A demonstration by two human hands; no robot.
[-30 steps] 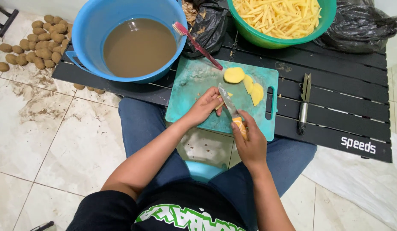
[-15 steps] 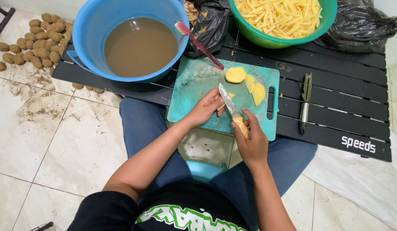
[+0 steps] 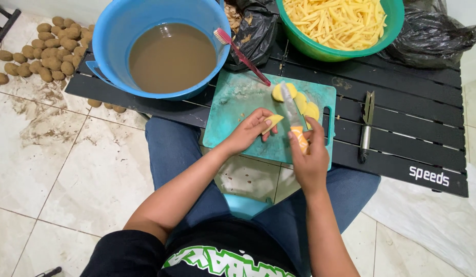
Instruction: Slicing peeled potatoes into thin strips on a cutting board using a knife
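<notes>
A seated person worked at a teal cutting board [image 3: 233,110] laid on a low black slatted worktop [image 3: 402,118]. The left hand [image 3: 248,131] rested on the board, its fingers closed around a small yellow potato piece [image 3: 273,121] near the board's middle. The right hand [image 3: 309,161] gripped the orange handle of a knife [image 3: 293,117], fingers wrapped shut, the blade raised and pointing away over the peeled potato slices [image 3: 302,101] that lay at the board's far right corner. A red toothbrush [image 3: 240,54] leaned from the board's far edge onto the rim of a blue basin [image 3: 107,36] filled with muddy brown water. A green bowl [image 3: 320,50] of cut potato sticks stood beyond the board, and a metal peeler [image 3: 366,128] lay on the slats to the right. Unpeeled potatoes [image 3: 43,59] were heaped on the tiled floor at left.
</notes>
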